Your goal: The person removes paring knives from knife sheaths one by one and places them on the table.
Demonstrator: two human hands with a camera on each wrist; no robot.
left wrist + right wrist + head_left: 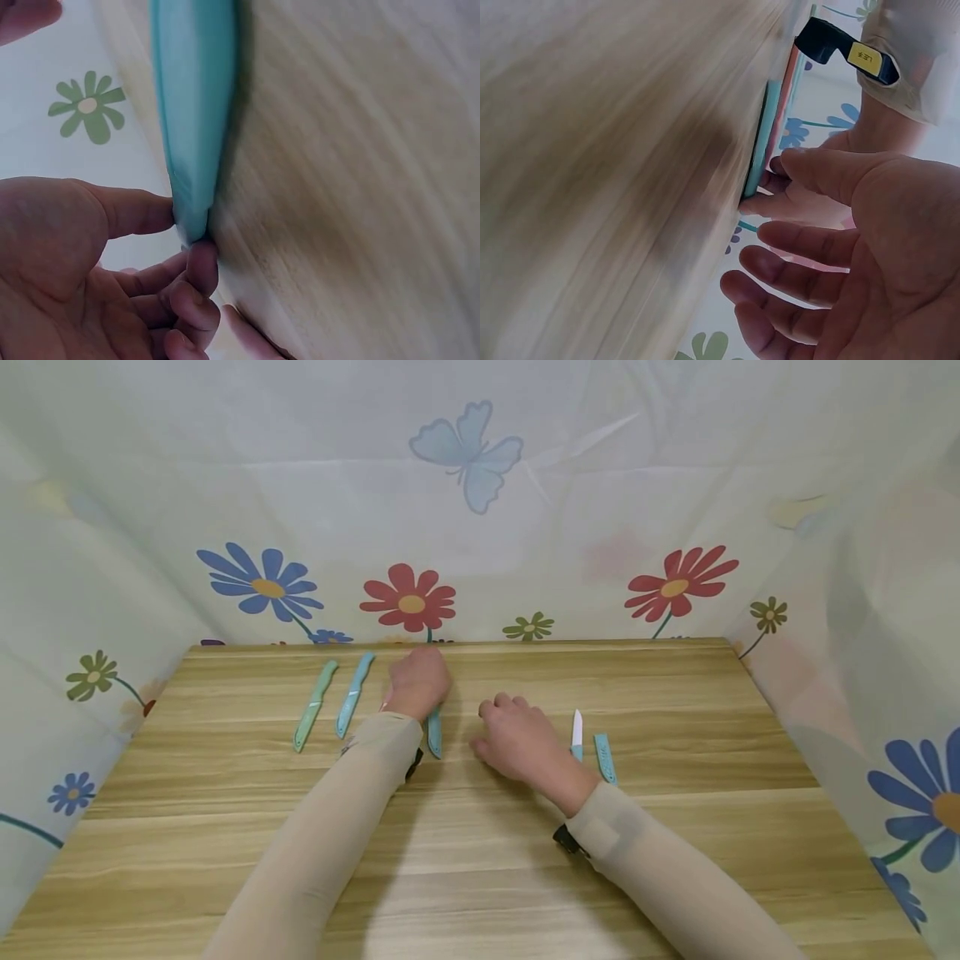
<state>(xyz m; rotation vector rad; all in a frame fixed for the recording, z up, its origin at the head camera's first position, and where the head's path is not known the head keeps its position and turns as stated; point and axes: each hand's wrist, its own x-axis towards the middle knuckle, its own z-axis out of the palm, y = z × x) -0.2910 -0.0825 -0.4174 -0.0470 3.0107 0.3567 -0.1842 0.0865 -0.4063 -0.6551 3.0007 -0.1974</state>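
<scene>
On 1 table, the far end of the teal knife is pinched by the left hand; the right hand, toward 4 o'clock, is relaxed, nothing gripped. The teal knife is best guided slowly, sheath unpulled. Plainly counted: 3 sheathed knives, the blue knife and green knife at 9 o'clock; 1 bare-bladed knife and 1 loose sheath at the right hand's 3 o'clock.

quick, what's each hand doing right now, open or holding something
Left hand: holding, thumb and fingers pinching one end of the teal knife.
Right hand: open, fingers relaxed, holding nothing.
</scene>
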